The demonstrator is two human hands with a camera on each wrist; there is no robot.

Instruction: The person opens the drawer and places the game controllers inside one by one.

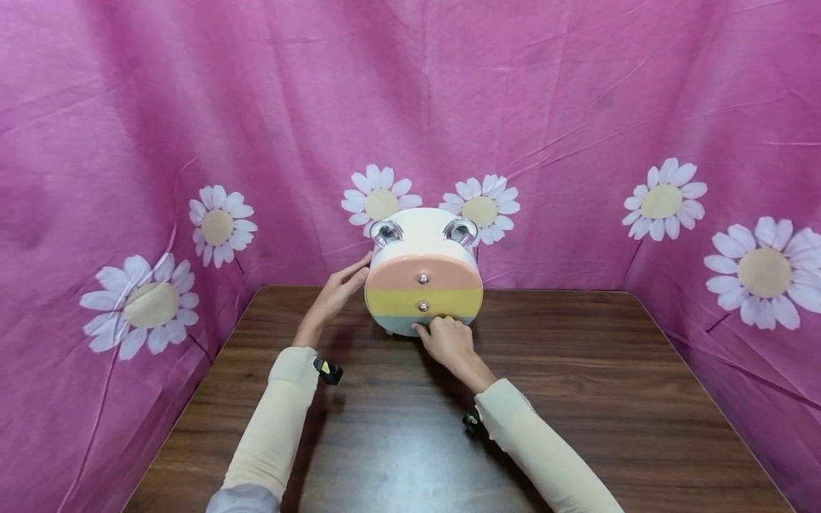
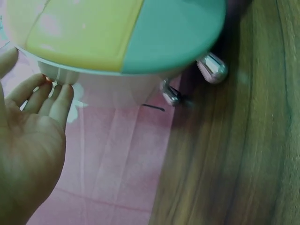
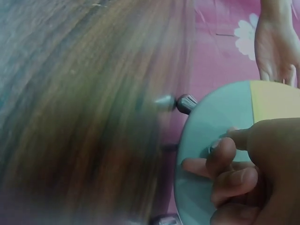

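Note:
A rounded white small drawer chest [image 1: 420, 231] stands on short metal feet on the table. Its front has an orange, a yellow and a green drawer [image 2: 173, 33], one above another, with silver knobs [image 1: 423, 306] on the upper two. My right hand [image 1: 449, 343] is at the green bottom drawer. In the right wrist view its fingers pinch the small knob [image 3: 213, 146] there, mostly hidden by them. My left hand [image 1: 335, 296] lies along the chest's left side, and in the left wrist view its extended fingertips [image 2: 65, 91] are right at the white side wall.
Two round chrome-rimmed pieces [image 1: 460, 231] sit on the chest's upper part like eyes. Below is a dark wood-grain table [image 1: 577, 385]. Pink cloth [image 1: 551, 85] printed with white daisies hangs behind and on both sides.

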